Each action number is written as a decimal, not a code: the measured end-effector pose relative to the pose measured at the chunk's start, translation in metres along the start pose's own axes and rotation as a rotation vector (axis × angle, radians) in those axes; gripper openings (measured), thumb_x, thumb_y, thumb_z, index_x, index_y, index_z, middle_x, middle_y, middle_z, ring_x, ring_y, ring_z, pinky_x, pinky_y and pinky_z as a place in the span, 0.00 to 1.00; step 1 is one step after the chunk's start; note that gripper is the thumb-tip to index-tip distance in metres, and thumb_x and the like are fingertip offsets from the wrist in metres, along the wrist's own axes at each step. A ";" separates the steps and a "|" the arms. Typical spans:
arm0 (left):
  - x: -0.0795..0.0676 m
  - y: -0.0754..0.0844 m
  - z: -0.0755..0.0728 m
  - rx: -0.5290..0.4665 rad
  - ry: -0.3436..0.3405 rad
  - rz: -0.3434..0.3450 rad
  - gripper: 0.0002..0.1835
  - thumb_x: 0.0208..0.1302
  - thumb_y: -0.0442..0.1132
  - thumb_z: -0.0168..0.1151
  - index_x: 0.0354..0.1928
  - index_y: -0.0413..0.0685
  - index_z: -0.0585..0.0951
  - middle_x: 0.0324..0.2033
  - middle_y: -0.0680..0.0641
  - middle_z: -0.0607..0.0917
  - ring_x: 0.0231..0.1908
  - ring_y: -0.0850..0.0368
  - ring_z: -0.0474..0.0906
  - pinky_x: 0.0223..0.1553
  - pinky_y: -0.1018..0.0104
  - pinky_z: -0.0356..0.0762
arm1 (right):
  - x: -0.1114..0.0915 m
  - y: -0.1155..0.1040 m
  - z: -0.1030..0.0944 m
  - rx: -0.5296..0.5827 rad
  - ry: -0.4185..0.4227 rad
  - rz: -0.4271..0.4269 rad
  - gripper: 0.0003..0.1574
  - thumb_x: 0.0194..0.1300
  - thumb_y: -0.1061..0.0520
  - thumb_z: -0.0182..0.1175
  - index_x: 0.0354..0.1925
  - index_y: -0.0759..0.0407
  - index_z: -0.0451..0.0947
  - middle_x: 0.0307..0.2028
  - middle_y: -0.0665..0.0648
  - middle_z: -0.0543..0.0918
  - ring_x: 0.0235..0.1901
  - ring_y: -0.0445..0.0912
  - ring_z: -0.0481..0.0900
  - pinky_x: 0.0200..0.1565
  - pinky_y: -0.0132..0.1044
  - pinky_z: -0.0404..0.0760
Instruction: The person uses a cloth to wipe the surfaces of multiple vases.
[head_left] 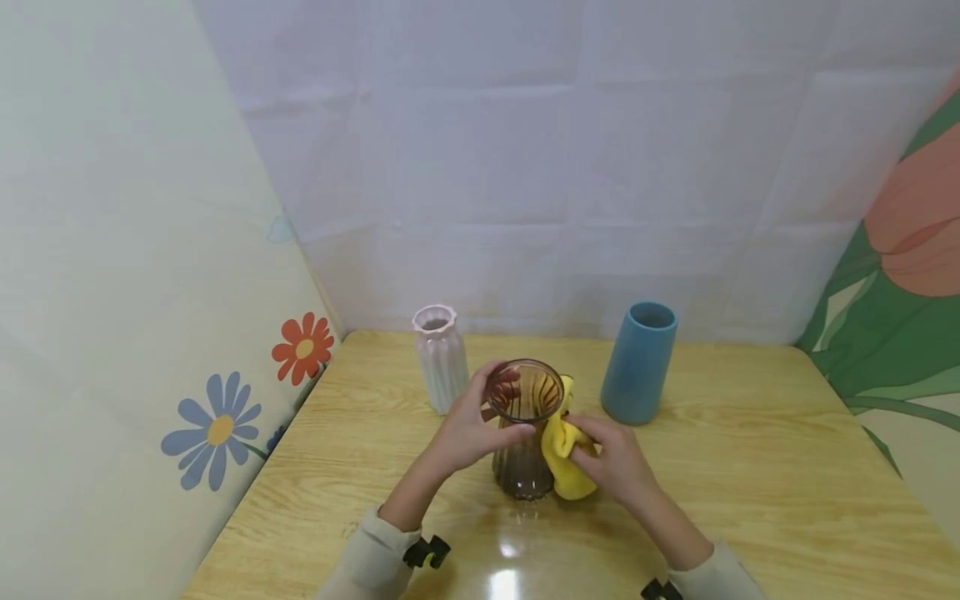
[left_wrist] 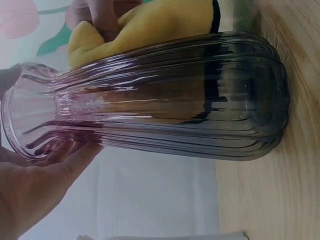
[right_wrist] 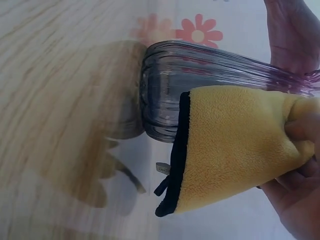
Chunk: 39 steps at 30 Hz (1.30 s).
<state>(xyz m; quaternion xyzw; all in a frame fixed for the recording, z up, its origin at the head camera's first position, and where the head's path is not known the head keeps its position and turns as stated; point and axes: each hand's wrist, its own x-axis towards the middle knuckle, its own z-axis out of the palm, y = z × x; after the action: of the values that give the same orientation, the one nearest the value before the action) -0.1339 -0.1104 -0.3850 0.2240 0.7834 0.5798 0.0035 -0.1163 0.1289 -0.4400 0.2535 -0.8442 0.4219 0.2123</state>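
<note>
A ribbed glass vase (head_left: 522, 458), purplish at the neck and grey lower down, stands upright on the wooden table. My left hand (head_left: 467, 425) grips it round the neck, thumb at the front and fingers behind. On the vase's right side my right hand (head_left: 617, 457) pinches a yellow cloth (head_left: 572, 467) between thumb and fingers. The cloth hangs down along the glass, and its dark-edged hem (right_wrist: 181, 150) with a small tag shows in the right wrist view. In the left wrist view the cloth (left_wrist: 165, 25) lies along the vase's far side, partly seen through the glass.
A pale pink fluted vase (head_left: 442, 367) stands behind and left of the glass one. Behind to the right is a blue tapered vase (head_left: 640, 367). A white sheet (head_left: 562, 167) hangs at the table's back edge, with flower-printed cloths at both sides. The tabletop (head_left: 765, 467) is glossy.
</note>
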 end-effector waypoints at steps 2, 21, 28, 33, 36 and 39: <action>0.000 0.000 -0.001 0.001 -0.006 0.002 0.50 0.55 0.42 0.78 0.75 0.49 0.59 0.66 0.44 0.74 0.64 0.45 0.73 0.64 0.43 0.74 | -0.002 0.001 0.001 0.000 -0.004 0.001 0.20 0.52 0.71 0.72 0.46 0.66 0.85 0.44 0.63 0.89 0.44 0.57 0.87 0.44 0.47 0.88; 0.000 -0.001 -0.007 -0.073 -0.067 0.004 0.52 0.55 0.39 0.78 0.77 0.46 0.56 0.68 0.44 0.72 0.65 0.44 0.72 0.67 0.46 0.71 | -0.014 0.006 0.008 0.009 -0.073 0.068 0.20 0.52 0.71 0.72 0.46 0.66 0.86 0.44 0.64 0.89 0.44 0.58 0.88 0.46 0.49 0.87; 0.001 -0.002 -0.008 -0.103 -0.073 -0.002 0.52 0.55 0.40 0.78 0.77 0.48 0.56 0.68 0.44 0.72 0.65 0.44 0.72 0.68 0.49 0.71 | -0.015 0.007 0.007 0.000 -0.144 0.108 0.20 0.53 0.71 0.69 0.46 0.65 0.86 0.44 0.63 0.89 0.45 0.57 0.87 0.46 0.46 0.88; 0.001 -0.001 -0.009 -0.138 -0.085 -0.003 0.51 0.55 0.37 0.77 0.77 0.48 0.56 0.68 0.41 0.71 0.65 0.41 0.71 0.68 0.49 0.71 | -0.015 0.009 0.005 -0.034 -0.227 0.134 0.20 0.54 0.71 0.68 0.47 0.63 0.86 0.43 0.61 0.89 0.43 0.55 0.88 0.43 0.40 0.88; 0.001 -0.001 -0.010 -0.150 -0.095 -0.003 0.51 0.56 0.36 0.76 0.77 0.47 0.56 0.69 0.40 0.70 0.66 0.41 0.71 0.68 0.48 0.71 | -0.015 0.010 0.004 -0.056 -0.266 0.145 0.20 0.54 0.70 0.67 0.47 0.63 0.86 0.43 0.61 0.89 0.42 0.53 0.87 0.41 0.36 0.86; 0.003 -0.002 -0.011 -0.164 -0.107 0.011 0.52 0.56 0.39 0.77 0.77 0.46 0.55 0.69 0.39 0.70 0.66 0.40 0.70 0.68 0.48 0.70 | -0.015 0.013 0.004 -0.073 -0.298 0.145 0.19 0.55 0.70 0.67 0.47 0.62 0.86 0.42 0.60 0.89 0.40 0.52 0.87 0.39 0.34 0.85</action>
<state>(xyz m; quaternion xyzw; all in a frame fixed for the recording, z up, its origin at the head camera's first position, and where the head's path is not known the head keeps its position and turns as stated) -0.1401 -0.1196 -0.3830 0.2578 0.7306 0.6293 0.0606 -0.1130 0.1361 -0.4580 0.2440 -0.8970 0.3631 0.0629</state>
